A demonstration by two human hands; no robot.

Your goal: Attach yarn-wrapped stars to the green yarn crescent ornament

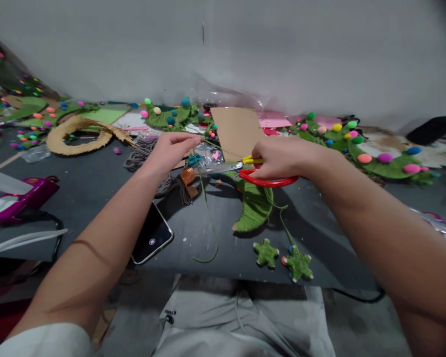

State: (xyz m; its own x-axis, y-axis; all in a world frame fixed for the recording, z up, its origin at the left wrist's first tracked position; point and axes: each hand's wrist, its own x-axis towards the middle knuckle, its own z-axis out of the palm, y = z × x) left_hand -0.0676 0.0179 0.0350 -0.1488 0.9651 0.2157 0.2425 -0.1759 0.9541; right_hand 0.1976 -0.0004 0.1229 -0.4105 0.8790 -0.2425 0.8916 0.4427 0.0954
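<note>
The right hand [273, 158], right of the frame's centre, is closed around scissors [267, 179] with red and yellow handles, the blades pointing left. The left hand [176, 151], just left of centre, pinches a strand of green yarn [204, 191] between thumb and fingertips — one length of it hangs down in a loose curve and bends at the lower middle of the frame.

Just below the scissors lies a yarn-wrapped green crescent [254, 206], and two green stars [266, 253] with pale tips rest below it, near the front edge of the dark tabletop [223, 228]. Behind the scissors is a piece of brown cardboard [236, 130]. Gray yarn [143, 154] is bunched beside the left hand, and a phone [154, 235] lies partly under the left forearm.

Farther out, a tan ring [59, 141] sits at the upper left and a purple glue gun [33, 198] at the left edge. Green crescents with colored pompoms [386, 161] lie along the back — at the upper left, upper middle and right.
</note>
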